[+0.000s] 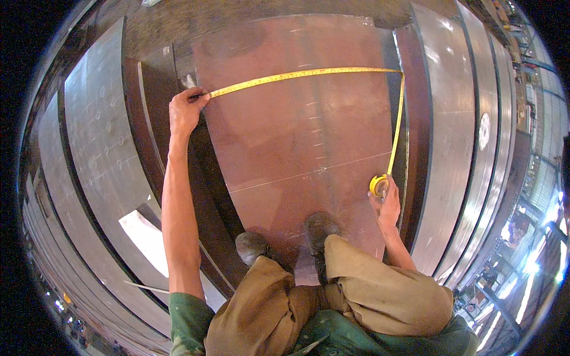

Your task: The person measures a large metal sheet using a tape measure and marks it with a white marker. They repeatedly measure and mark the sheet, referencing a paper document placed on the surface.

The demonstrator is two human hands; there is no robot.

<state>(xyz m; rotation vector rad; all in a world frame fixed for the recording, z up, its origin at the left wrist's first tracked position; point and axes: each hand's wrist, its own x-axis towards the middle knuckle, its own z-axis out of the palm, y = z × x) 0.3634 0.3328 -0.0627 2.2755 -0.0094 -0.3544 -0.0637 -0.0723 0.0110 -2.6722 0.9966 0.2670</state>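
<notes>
The left grip (185,115), pinched narrow, holds the end of a yellow tape blade (309,73). Right of it, the blade crosses a red-brown plate (270,133), bends sharply, then runs back to its round yellow case (378,186), held in the right grip (389,204). From where I stand, the blade looks light, springy and liable to kink; the stiff case seems the surest hold, the blade's end best pinched flat.

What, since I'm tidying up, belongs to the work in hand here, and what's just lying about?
In use:
yellow tape measure, stretched between left hand and right hand
brown plate beneath it

Apparently just lying about:
grey plates on the left
grey plates on the right
</notes>
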